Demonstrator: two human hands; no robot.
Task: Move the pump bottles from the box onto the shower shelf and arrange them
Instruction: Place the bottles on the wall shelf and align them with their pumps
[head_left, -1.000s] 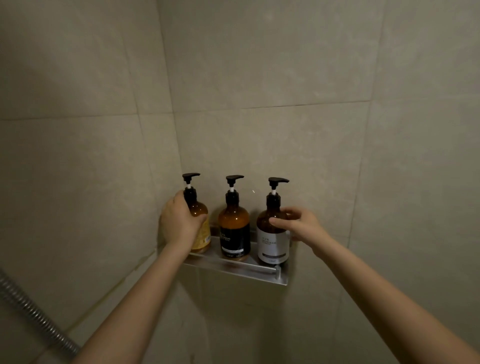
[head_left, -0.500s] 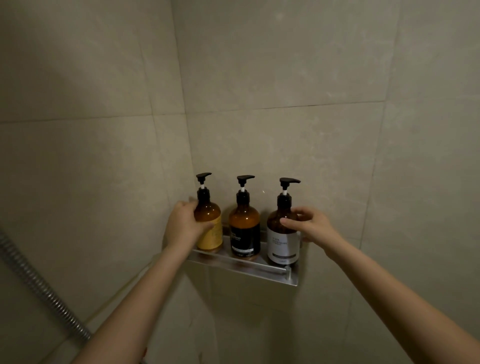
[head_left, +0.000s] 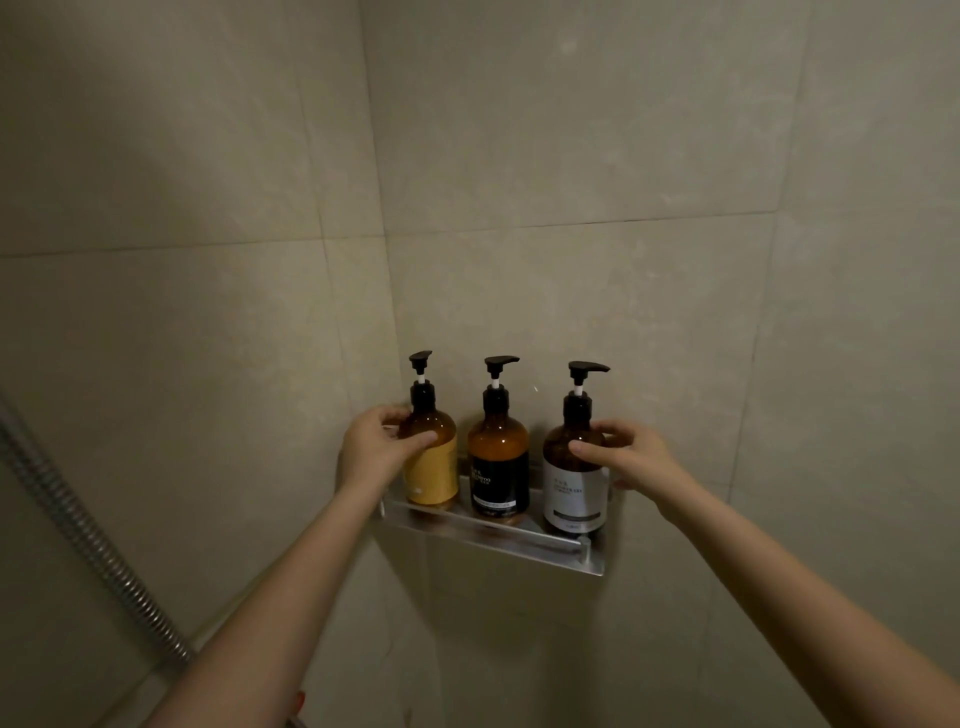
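Three amber pump bottles stand upright in a row on the metal shower shelf (head_left: 519, 545). The yellow-label bottle (head_left: 434, 470) is at the left end, and my left hand (head_left: 374, 452) wraps around its shoulder. In the middle stands the black-label bottle (head_left: 500, 467), untouched. My right hand (head_left: 631, 457) grips the white-label bottle (head_left: 574, 488) at the right end, thumb on its front and fingers behind. All three pump heads point right. No box is in view.
The shelf is fixed in a corner of beige tiled walls (head_left: 571, 156). A ribbed metal shower hose (head_left: 88, 540) runs diagonally down the left wall.
Both hands stay on the outer bottles. The left hand has slid a little lower on the yellow-label bottle. The view has shifted left, so the shelf appears further right.
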